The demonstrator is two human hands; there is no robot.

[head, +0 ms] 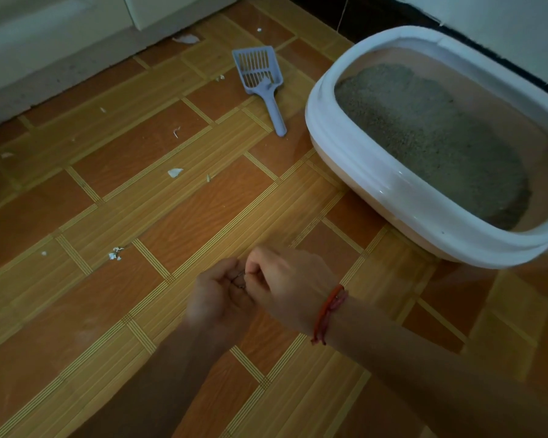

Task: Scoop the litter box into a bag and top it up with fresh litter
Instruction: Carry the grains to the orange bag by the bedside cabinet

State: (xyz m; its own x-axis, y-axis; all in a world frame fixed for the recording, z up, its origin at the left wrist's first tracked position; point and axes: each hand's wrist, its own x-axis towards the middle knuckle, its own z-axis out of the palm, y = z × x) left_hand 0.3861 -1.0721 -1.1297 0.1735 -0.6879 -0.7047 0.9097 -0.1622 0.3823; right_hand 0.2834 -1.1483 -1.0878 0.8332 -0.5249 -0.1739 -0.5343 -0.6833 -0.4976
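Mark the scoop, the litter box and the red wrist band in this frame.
scoop (257, 69): head view, on the slotted blade.
litter box (361, 159): head view, on the white rim along its near-left side.
red wrist band (328, 311): head view, on the cord where it crosses the wrist.

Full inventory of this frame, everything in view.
litter box: one, white rim over peach base, on the floor, right
litter: grey, inside the box
scoop: one, blue-grey, lying on the floor left of the box
scraps: several, white, scattered over the floor
floor: orange-brown wood-pattern tiles
bracelet: one, red cord, right wrist
left hand: bottom centre, fingers curled, touching the right hand
right hand: fingers curled against the left; anything held is too small to tell
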